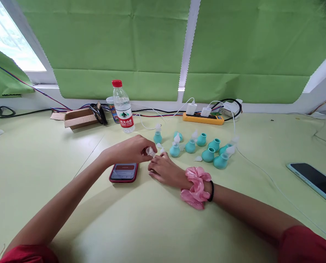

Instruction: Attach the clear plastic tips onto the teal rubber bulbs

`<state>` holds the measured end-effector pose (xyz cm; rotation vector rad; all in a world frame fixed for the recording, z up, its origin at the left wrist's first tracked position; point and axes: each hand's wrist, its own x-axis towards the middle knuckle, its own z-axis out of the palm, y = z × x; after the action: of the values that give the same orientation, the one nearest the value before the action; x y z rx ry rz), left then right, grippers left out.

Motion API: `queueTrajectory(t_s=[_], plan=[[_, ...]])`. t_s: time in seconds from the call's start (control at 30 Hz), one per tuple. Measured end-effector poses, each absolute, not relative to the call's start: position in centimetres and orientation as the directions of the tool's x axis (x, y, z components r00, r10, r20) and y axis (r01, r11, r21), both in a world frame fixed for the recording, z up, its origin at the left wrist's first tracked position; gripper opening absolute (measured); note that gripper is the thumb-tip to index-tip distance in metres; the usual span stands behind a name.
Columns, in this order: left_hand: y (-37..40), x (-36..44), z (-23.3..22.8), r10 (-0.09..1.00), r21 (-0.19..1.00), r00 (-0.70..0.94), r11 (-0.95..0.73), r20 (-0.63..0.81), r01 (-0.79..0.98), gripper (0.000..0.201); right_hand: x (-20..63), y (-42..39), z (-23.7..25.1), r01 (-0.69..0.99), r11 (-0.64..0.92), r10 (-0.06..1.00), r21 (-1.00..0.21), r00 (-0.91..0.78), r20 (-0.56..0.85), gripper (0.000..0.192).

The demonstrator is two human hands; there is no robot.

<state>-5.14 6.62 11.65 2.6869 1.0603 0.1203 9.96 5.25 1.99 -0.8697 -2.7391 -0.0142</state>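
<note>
Clear plastic piece (151,152): in the left hand, over the bench (141,226), near the red phone (123,173)
Left hand (131,149): thumb and fingers pinched closed on it
Right hand (167,170): curled in close, can't tell if it's got anything
Doing it well: light pinch probably beats squeezing, thin plastic could bend
Teal bulbs (208,155): loose bunch nearby, could get knocked, so small moves tbh

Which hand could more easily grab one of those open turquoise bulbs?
Probably the right hand: it is nearer the open turquoise bulbs, while the left hand pinches a clear piece. Whether the right also grips it is unclear.
</note>
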Motion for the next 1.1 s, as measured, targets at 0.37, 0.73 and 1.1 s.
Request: queueTrajectory(t_s=[0.37,0.73,1.1], plan=[[5.6,-0.7,4.6,0.744,0.776,0.667,-0.444,0.041,0.447,0.023,17.7,1.7,1.0,0.502,0.699,0.693,-0.51,-0.299,0.656,0.006],[4.3,1.5,0.3,0.869,0.879,0.481,-0.315,0.116,0.357,0.017,18.2,1.9,0.3,0.401,0.636,0.771,-0.659,-0.316,0.553,0.008],[4.2,1.3,0.0,0.841,0.907,0.529,-0.306,0.114,0.291,0.018,18.1,2.3,-0.2,0.392,0.663,0.747,-0.638,-0.291,0.598,0.015]])
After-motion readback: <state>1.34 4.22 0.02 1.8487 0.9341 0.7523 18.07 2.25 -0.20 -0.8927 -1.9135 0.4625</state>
